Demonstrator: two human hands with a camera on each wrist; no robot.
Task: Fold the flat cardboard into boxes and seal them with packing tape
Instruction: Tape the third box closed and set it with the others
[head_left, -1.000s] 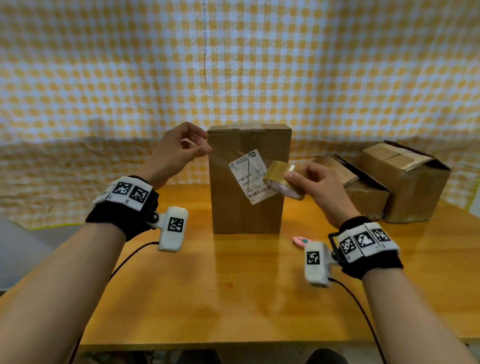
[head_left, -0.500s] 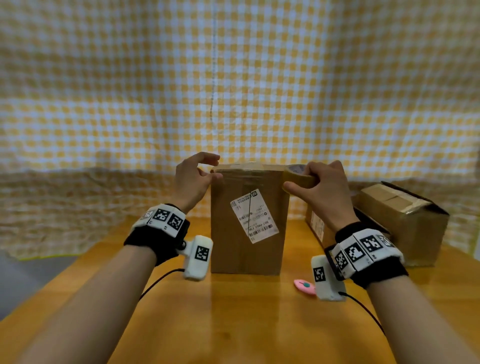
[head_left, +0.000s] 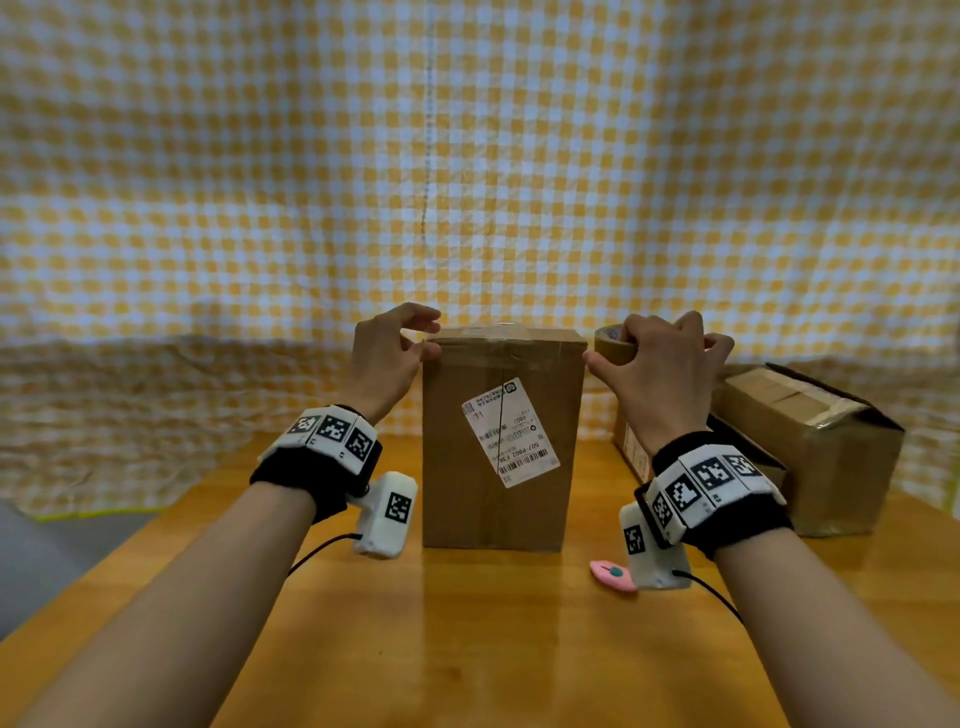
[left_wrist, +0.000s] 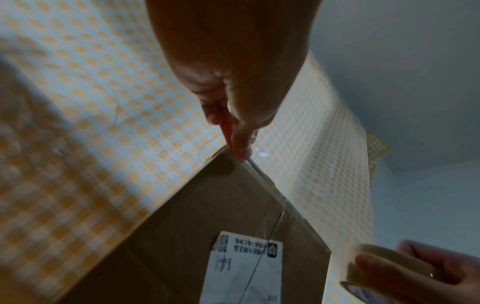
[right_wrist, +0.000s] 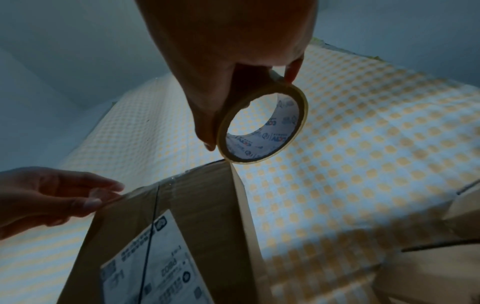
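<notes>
Gingham cloth (head_left: 467, 156) hangs behind an upright box (head_left: 501, 441) on the wooden surface (head_left: 467, 639).
Its tilted label (head_left: 510, 432) reads "507-P802". Left hand (head_left: 387, 358) pinches the tape end at the box's top-left corner; right hand (head_left: 660, 364) grips the tape roll (right_wrist: 262, 125) at its top-right.

Brown box (head_left: 501, 447), tan tape roll (right_wrist: 262, 127), yellow-and-white checked cloth (head_left: 467, 156).
</notes>
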